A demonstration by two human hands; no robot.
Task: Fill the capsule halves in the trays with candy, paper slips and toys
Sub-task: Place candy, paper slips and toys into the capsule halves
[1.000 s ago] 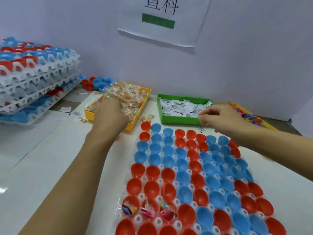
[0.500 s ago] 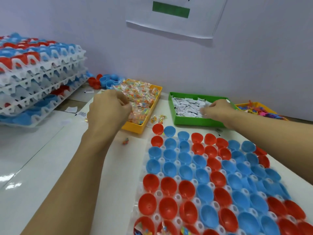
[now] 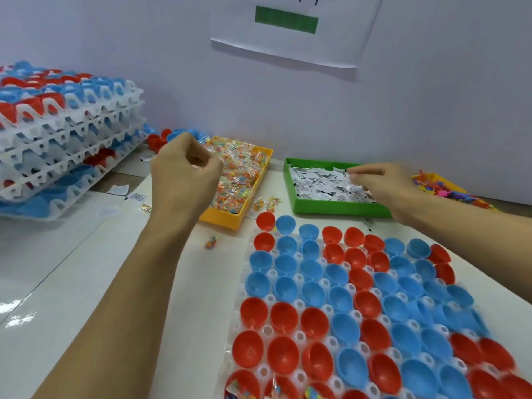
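Observation:
A clear tray (image 3: 299,304) of open red capsule halves (image 3: 253,312) and blue capsule halves (image 3: 285,289) lies in front of me. Three red halves at its near edge (image 3: 241,387) hold candy and toys. My left hand (image 3: 184,174) hovers over the left side of the yellow bin (image 3: 227,218) of wrapped candy (image 3: 239,174), fingers curled round a few candies. My right hand (image 3: 380,182) is inside the green bin (image 3: 339,207) and pinches paper slips (image 3: 313,182). A yellow bin of small toys (image 3: 449,194) stands at the far right, partly hidden by my right arm.
A stack of white trays (image 3: 66,139) filled with capsules stands at the left. Loose capsule halves (image 3: 161,139) lie behind the candy bin. Stray candies (image 3: 211,243) and paper scraps (image 3: 118,190) lie on the white table. A wall with a paper sign (image 3: 288,24) closes the back.
My view has shifted left and nearer. My left hand has lifted from the candy with its fingers curled. My right hand has reached deeper into the green bin.

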